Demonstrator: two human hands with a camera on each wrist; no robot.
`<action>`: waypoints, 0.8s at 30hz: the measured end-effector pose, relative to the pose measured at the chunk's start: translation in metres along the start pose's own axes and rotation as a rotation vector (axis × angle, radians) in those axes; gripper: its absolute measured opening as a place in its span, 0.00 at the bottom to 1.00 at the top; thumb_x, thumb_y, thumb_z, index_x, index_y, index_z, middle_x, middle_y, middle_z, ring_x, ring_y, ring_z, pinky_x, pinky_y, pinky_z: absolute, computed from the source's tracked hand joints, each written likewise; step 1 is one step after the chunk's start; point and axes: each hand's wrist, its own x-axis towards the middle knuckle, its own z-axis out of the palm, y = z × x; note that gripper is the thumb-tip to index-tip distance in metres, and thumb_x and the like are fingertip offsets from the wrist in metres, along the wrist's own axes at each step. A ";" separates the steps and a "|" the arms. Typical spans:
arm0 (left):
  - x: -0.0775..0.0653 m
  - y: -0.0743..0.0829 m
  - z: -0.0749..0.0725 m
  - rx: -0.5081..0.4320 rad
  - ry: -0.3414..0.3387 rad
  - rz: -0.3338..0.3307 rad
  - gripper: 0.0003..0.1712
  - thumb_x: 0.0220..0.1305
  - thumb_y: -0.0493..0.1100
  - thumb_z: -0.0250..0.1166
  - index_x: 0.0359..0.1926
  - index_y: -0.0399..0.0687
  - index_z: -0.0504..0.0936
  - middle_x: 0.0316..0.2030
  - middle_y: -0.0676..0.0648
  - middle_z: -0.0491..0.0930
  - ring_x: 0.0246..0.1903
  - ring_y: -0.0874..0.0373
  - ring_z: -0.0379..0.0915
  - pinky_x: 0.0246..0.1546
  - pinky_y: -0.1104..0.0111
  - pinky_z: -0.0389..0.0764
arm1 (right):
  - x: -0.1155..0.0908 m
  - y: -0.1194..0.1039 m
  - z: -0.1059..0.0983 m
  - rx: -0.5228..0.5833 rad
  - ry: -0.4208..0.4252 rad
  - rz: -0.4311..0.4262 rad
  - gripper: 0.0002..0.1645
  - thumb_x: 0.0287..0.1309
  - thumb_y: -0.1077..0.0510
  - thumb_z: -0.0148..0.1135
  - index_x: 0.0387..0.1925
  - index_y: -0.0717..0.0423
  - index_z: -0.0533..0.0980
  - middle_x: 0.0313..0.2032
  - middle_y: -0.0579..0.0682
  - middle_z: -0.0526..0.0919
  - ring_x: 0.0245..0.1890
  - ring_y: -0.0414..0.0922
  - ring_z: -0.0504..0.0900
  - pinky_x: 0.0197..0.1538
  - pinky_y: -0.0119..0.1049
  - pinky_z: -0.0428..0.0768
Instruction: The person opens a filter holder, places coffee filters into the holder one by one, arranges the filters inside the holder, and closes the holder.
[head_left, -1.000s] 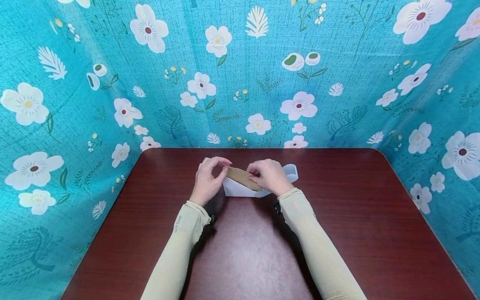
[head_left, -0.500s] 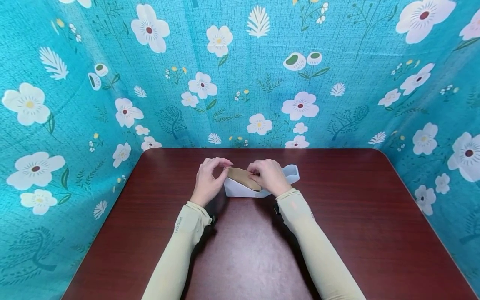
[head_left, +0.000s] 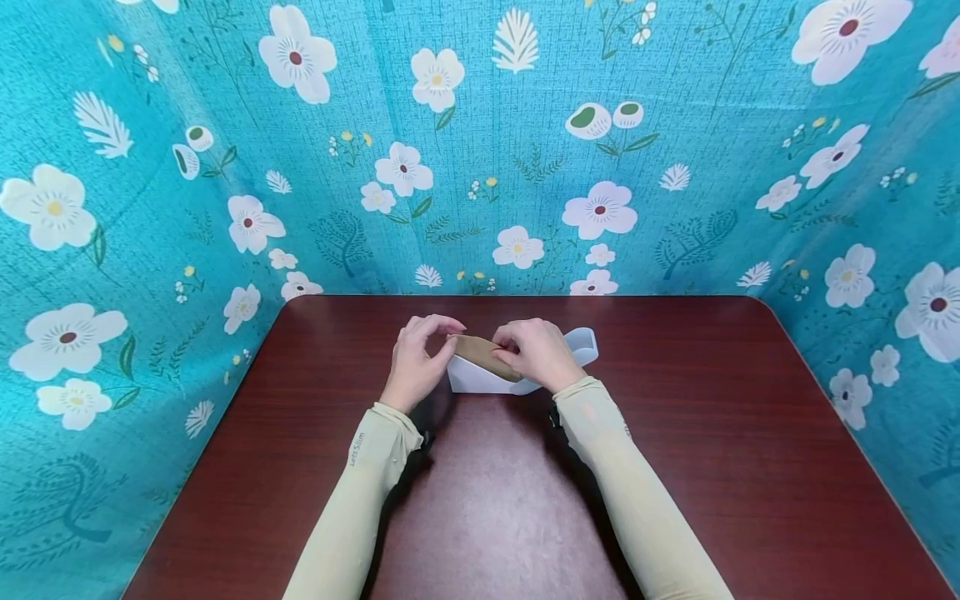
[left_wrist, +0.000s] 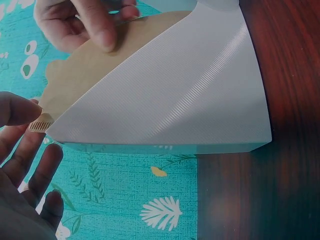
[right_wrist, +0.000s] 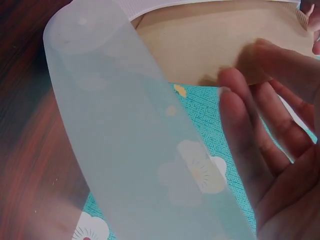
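A white ribbed filter holder (head_left: 478, 382) stands on the table in the head view, its slanted opening upward. Brown paper coffee filters (left_wrist: 95, 70) sit inside and rise above the slanted edge. My left hand (head_left: 417, 360) pinches the crimped corner of the filters at the holder's left end, thumb against fingers. With thumb on the near face and fingers behind, my right hand (head_left: 538, 352) pinches the filters' upper edge. The holder's translucent lid (right_wrist: 110, 115) is swung open to the right; my right hand partly hides it in the head view.
The dark red wooden table (head_left: 480, 492) has rounded far corners. A blue floral curtain (head_left: 480, 167) hangs behind it and along both sides. Black wrist cameras sit under both pale sleeves (head_left: 386, 442).
Hardly anything differs. My right thumb and fingertips shift slightly on the filters' edge, while the left hand and the holder stay where they were.
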 end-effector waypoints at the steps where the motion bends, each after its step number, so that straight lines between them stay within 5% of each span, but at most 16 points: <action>1: 0.000 0.000 0.000 -0.001 0.001 0.004 0.10 0.67 0.37 0.68 0.46 0.54 0.88 0.40 0.52 0.88 0.45 0.55 0.74 0.56 0.54 0.70 | 0.000 0.000 0.000 0.002 0.004 -0.006 0.04 0.57 0.56 0.78 0.32 0.48 0.88 0.27 0.44 0.87 0.26 0.39 0.81 0.33 0.38 0.80; 24: -0.004 -0.006 0.006 0.086 -0.003 0.045 0.11 0.64 0.34 0.68 0.43 0.54 0.87 0.38 0.53 0.87 0.45 0.54 0.74 0.53 0.53 0.70 | 0.000 -0.003 0.003 0.018 -0.045 -0.020 0.05 0.56 0.59 0.78 0.35 0.49 0.89 0.30 0.45 0.90 0.32 0.40 0.87 0.40 0.40 0.84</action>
